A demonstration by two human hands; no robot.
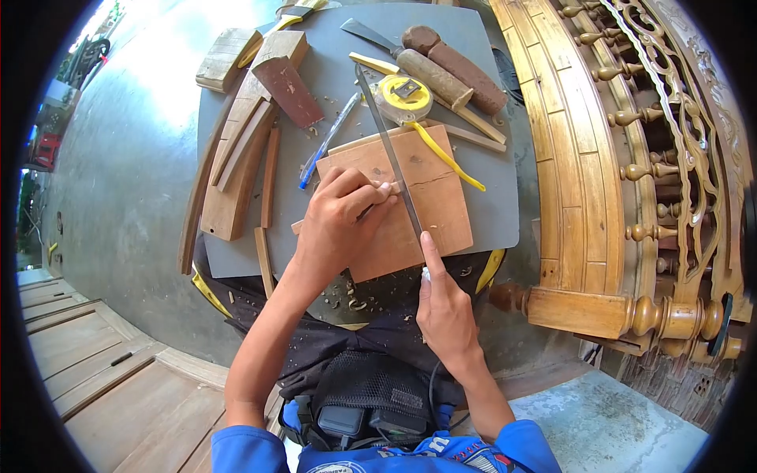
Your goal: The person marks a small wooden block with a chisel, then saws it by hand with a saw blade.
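Clock directions run from the board [445, 217], twelve at the top of the view. It lies on the grey table [498, 193], at the edge nearest the person.

The left hand [341, 206], at nine o'clock, is nearly closed, pinching a small wooden piece [395, 188] over the board's middle. The right hand [448, 311], at five, curls round a mostly hidden handle, its index finger stretched along the long, thin blade [385, 142], which slants across the board towards eleven. Whether it is a saw or a file I cannot tell.

The fingertips sit right beside the blade, so a skip or a sideways push could nick them. A loose pinch could let the piece twist; a long stroke could knock the tape [405, 94] at twelve. The board's crack [432, 180] might spread under hard pressure.

Counted: one board, one blade, one tape, one pen [329, 142] at ten, one knife [369, 35] at twelve, two yellow handles [449, 159] by the tape. The wood pile [229, 209] at nine overlaps too much to count, and the shavings [356, 304] are too many.
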